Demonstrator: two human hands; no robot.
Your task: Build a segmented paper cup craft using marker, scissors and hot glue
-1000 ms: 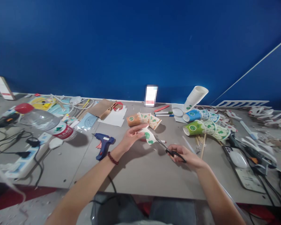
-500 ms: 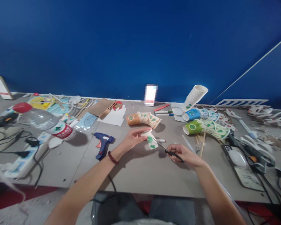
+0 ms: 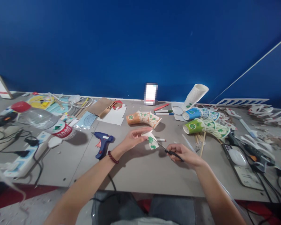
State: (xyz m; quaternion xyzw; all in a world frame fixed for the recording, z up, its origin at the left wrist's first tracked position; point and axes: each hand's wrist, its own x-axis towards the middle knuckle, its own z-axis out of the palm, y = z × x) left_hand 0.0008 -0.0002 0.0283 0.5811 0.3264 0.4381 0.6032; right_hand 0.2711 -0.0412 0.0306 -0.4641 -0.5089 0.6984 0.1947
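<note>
On a grey desk (image 3: 140,178) in front of a blue wall (image 3: 107,47), a person's 2 bare hands work near the centre of the frame. The left hand (image 3: 134,138), with a dark red beaded bracelet (image 3: 112,157) at the wrist, pinches a small white paper piece (image 3: 152,144) printed with green shapes, thumb against fingers. Right of centre, the right hand (image 3: 180,152) is curled around the black handles of a pair of scissors (image 3: 175,155), whose blades point up and left and reach the paper's edge; whether they are biting into it is hard to tell. A white marker (image 3: 162,140) lies just beyond. Above the left hand are orange paper cups (image 3: 134,118), joined in a curve. A blue glue gun (image 3: 104,143) lies left of centre, and green cups (image 3: 194,127) rest at right
</note>
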